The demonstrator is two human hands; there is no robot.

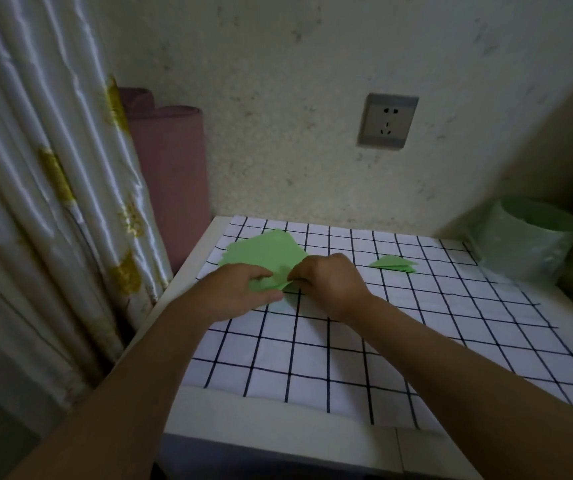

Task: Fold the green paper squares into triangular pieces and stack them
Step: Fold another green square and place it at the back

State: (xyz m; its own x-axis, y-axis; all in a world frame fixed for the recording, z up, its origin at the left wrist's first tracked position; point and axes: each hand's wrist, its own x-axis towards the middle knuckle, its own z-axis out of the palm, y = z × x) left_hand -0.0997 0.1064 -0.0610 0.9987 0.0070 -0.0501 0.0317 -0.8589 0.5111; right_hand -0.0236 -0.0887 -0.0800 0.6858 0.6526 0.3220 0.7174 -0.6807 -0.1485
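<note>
Paper square [271, 284], green, gripped by left hand [240, 289], thumb on top, right hand [326, 278] pinching its edge

We note both hands meeting over the checked cloth [347, 358] on the counter [278, 441]. The left hand [240, 289] pinches a green sheet [273, 281] between thumb and fingers [264, 296]. The right hand [326, 282] grips the same sheet with curled fingers [300, 273].

Just beyond the left fingers lies a loose pile of green squares [264, 249]. Right of the right fingers, apart from them, folded triangles [394, 263] lie stacked. Farther right, well apart, stands a green bin [534, 237] with a plastic liner.
</note>
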